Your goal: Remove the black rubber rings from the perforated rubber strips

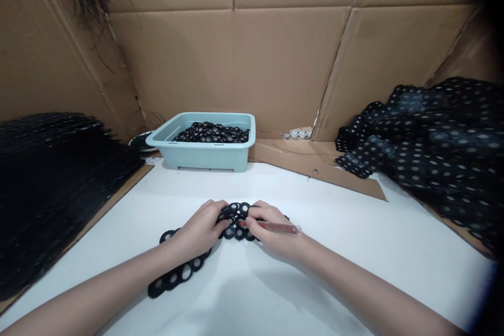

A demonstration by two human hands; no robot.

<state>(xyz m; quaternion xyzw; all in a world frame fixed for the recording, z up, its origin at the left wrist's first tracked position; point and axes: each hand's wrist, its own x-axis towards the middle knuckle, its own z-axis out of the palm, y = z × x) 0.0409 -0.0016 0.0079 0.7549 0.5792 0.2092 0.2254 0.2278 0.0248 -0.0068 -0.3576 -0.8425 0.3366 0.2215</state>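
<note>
A strip of joined black rings with pale round centres [186, 272] lies bent on the white table. My left hand [202, 228] is closed on its upper part, thumb and fingers pinching the rings. One end of the strip trails out under my left wrist toward the lower left. My right hand [275, 228] is closed around a slim tool with a reddish-brown, see-through handle [281, 227]. The tool's tip points left into the rings and is too small to make out. Fingers of my right hand also touch the right part of the strip.
A pale blue plastic basin [205, 155] holding a heap of similar black ring pieces stands at the back. Dark stringy material [51, 189] is piled at the left, black dotted material [425, 136] at the right. Cardboard walls [283, 63] enclose the white table [334, 273].
</note>
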